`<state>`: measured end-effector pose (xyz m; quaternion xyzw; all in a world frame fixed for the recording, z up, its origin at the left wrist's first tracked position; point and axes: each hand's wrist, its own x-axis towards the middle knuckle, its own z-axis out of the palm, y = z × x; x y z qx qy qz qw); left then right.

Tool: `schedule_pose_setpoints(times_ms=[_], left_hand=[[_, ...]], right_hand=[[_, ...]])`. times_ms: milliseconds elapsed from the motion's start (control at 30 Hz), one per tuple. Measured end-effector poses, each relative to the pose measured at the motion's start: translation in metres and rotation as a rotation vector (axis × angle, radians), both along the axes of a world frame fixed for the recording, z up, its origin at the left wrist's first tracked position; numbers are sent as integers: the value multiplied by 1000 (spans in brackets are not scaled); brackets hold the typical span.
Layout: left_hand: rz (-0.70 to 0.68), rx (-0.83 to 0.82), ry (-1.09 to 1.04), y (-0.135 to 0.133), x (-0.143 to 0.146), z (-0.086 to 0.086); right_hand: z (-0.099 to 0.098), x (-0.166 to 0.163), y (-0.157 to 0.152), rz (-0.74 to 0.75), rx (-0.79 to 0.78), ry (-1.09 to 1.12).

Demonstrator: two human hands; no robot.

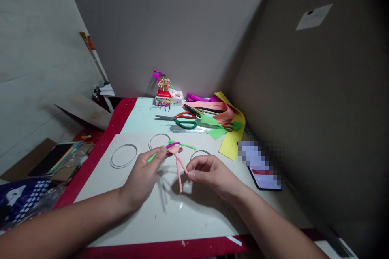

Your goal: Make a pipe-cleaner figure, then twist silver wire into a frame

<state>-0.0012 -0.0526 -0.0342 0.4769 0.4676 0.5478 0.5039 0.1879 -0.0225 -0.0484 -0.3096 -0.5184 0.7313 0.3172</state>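
Above the middle of the board is a small stick figure (174, 150) with a green head, green arms, a purple band at the shoulders, a pink body and two thin pink legs. My left hand (145, 174) pinches it at the body and shoulder between thumb and fingers. With thumb and forefinger, my right hand (209, 173) grips the end of one pink leg; the other leg hangs free. Wire rings lie behind the hands: one ring (124, 156) at the left, another ring (154, 137) behind the figure, and a third ring partly hidden by my right hand.
Green-and-red-handled scissors (179, 120) lie farther back, beside pink, green and yellow crepe strips (232, 141). Several coloured figures (164, 85) stand on and around a small box (174, 98). A phone (263, 170) rests at the right. Partition walls enclose the back and right.
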Motion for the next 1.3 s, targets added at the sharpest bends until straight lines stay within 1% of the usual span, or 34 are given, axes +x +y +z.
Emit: schedule_pose_setpoints(times_ms=[67,167,267,333,400,500,567,633,767,867,900,933,967,1067,1100,1133,1233,1300], left_hand=[[-19,-15,-12,0,1,2],[-64,-11,-50,0,2,3],[-136,-9,-88,0,3,3],[-157,-35,-41,0,4,3],[-194,-54,64,-1,4,5],[-268,-41,175,-2,3,7],[-269,-36,191,-2,2,7],[-254,-50,163,-2,1,5],[-264,-124,1,-2,-3,2],[-285,-154,-93,-3,-7,4],[-290,-162,-118,-3,-8,5],[-288,-176,-143,-4,-9,7],[-285,-193,-168,-5,-10,9],[-292,-242,-225,-9,-9,13],[-308,-244,-234,-10,-8,14],[-325,-244,-241,-12,-7,14],[-366,-263,-283,-15,-5,14],[-373,-315,-336,-16,-4,13]], right_hand=[[0,-2,-3,-1,2,-27],[-1,-5,-5,-23,48,-44],[-2,-7,-4,-131,116,-62],[-3,-7,-3,-223,170,-91],[-3,-9,-4,-287,243,-142],[-3,-14,-9,-304,376,-228],[-2,-19,-13,-293,442,-275],[-1,-23,-17,-298,482,-303],[1,-28,-24,-305,543,-347],[3,-28,-29,-305,642,-375],[3,-28,-30,-317,710,-377],[3,-27,-31,-331,817,-382],[2,-26,-31,-343,960,-398],[-1,-21,-29,-384,1464,-512],[-2,-21,-29,-401,1592,-540],[-3,-20,-29,-424,1687,-545],[-4,-23,-32,-410,1842,-479],[-5,-26,-34,-387,1866,-443]])
